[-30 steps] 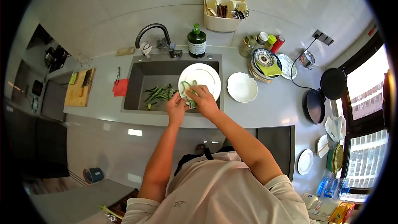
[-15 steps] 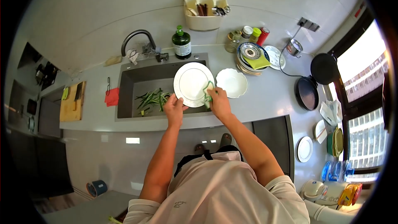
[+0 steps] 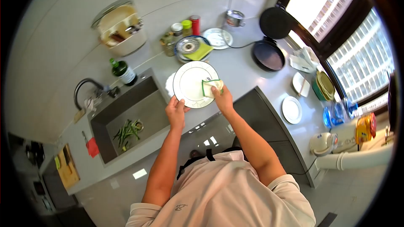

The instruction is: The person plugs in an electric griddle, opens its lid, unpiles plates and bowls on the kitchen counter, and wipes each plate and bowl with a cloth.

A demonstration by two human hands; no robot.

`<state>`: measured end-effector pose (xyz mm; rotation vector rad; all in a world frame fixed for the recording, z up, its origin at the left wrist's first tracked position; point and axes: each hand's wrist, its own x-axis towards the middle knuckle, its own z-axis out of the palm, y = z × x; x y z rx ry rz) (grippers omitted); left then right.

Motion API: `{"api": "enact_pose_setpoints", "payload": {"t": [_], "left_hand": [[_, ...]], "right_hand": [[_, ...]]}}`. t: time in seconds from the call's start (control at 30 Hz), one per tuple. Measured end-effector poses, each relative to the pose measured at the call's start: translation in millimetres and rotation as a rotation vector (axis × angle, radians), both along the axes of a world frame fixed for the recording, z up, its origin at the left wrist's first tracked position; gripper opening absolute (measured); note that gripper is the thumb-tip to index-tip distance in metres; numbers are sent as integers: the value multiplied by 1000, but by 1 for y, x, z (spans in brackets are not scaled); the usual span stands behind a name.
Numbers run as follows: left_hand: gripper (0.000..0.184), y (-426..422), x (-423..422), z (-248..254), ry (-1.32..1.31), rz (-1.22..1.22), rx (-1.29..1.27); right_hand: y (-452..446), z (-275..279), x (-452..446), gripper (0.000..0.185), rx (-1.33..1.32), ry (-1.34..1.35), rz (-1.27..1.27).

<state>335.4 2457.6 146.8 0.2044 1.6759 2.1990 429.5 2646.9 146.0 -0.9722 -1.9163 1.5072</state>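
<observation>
A white round plate (image 3: pixel 190 80) with a thin dark rim is held up in front of me, over the counter just right of the sink. My left hand (image 3: pixel 176 111) grips its lower left edge, thumb on the upper face. A white cloth with a green border (image 3: pixel 210 88) is pinched in my right hand (image 3: pixel 223 101) and lies against the plate's right side. Behind the plate a white scalloped bowl (image 3: pixel 169 85) shows only its left edge.
Green vegetable stalks (image 3: pixel 127 131) lie in the grey sink (image 3: pixel 113 120). Stacked dishes (image 3: pixel 188 46) stand behind the plate. A black pan (image 3: pixel 268 55) and a small white plate (image 3: pixel 292 109) sit on the right counter; a cutting board (image 3: pixel 67 168) is far left.
My view has turned and shifted to the right, so the plate is now over the counter instead of the sink. The cloth now lies more across the plate's right face.
</observation>
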Motion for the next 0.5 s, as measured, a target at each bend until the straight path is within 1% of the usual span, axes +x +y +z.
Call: {"api": "enact_pose_setpoints", "payload": {"t": [0.03, 0.1, 0.17, 0.2, 0.23, 0.37, 0.43, 0.5], "left_hand": [[30, 18, 6, -1, -19, -14, 6], [32, 61, 18, -3, -59, -62, 18], [33, 105, 35, -3, -78, -128, 14], [32, 129, 45, -8, -95, -170, 17], [31, 152, 57, -10, -111, -207, 17], [29, 244, 114, -19, -214, -311, 14], [27, 283, 139, -26, -251, -378, -21], [28, 319, 160, -40, -302, -446, -35]], "right_hand": [[8, -2, 16, 45, -117, -14, -1], [22, 0, 54, 43, -47, -181, -28], [48, -16, 88, 41, -115, -170, -73], [59, 3, 105, 39, -195, -118, -131], [76, -1, 122, 38, -73, -89, -176], [165, -24, 181, 32, -5, -65, -459], [209, -31, 214, 32, -22, -64, -534], [242, -38, 246, 30, -69, -99, -525]]}}
